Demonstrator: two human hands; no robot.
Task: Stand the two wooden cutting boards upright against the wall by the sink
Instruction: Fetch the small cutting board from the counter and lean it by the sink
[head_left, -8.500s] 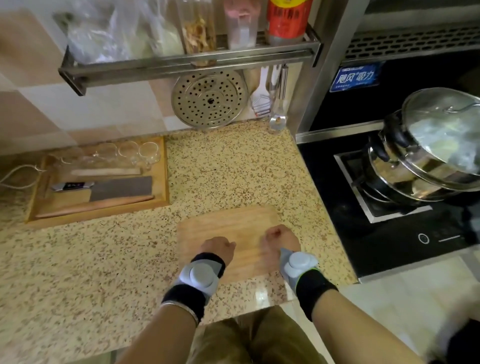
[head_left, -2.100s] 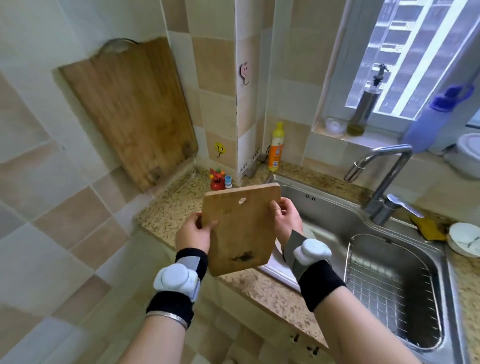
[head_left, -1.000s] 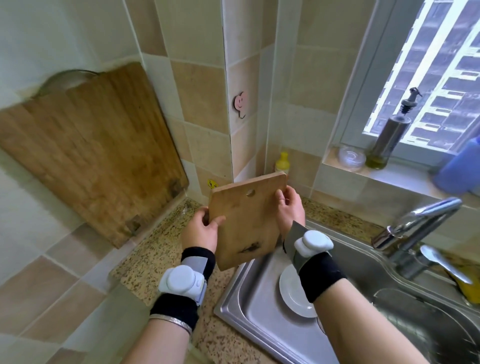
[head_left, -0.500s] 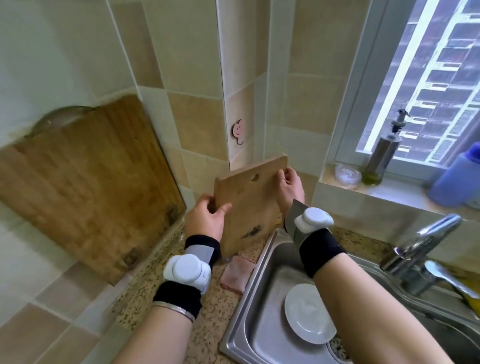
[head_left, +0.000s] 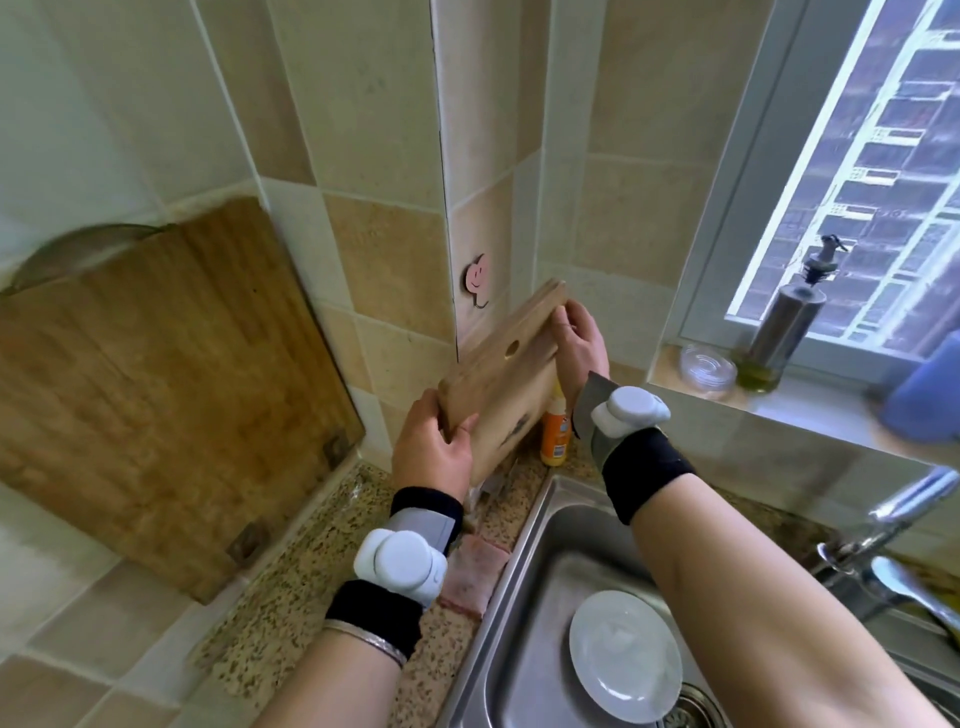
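Note:
A large dark wooden cutting board leans upright against the tiled wall on the left, its bottom edge on the speckled counter. I hold a small pale wooden cutting board with a hanging hole between both hands, tilted, close to the wall corner beside the sink. My left hand grips its lower left edge. My right hand grips its upper right edge. Its bottom edge is hidden behind my left hand, so contact with the counter cannot be told.
An orange bottle stands in the corner behind the small board. A pink sponge lies on the counter by the sink rim. A white plate sits in the sink. A faucet is at right, an oil dispenser on the window sill.
Both hands have carried the small board forward, from over the sink's left rim to the wall corner left of the sink, tilting its top toward the wall. The view came closer.

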